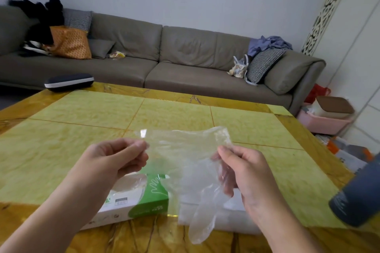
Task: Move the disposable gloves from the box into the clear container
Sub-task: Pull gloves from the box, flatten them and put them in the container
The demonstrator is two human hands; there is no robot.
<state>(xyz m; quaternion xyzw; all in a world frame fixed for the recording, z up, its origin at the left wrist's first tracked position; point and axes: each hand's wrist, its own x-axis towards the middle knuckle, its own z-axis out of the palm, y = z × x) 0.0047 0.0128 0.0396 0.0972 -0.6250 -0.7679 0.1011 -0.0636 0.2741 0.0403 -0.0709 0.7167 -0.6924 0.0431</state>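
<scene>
A clear disposable glove (pixel 185 162) hangs spread between both hands above the table, cuff up and fingers drooping down. My left hand (pixel 115 160) pinches the cuff's left corner. My right hand (pixel 244 170) pinches its right edge. Below the left hand lies the white and green glove box (pixel 144 201), its top opening showing more gloves. The clear container (pixel 232 220) sits right of the box, partly hidden by the hanging glove and my right wrist.
The yellow-green table (pixel 185 113) stretches ahead. A dark glasses case (pixel 68 82) lies at its far left edge. A dark grey cylinder (pixel 357 195) juts in at the right. A grey sofa (pixel 185 61) stands beyond, and a pink basket (pixel 322 123) sits on the floor.
</scene>
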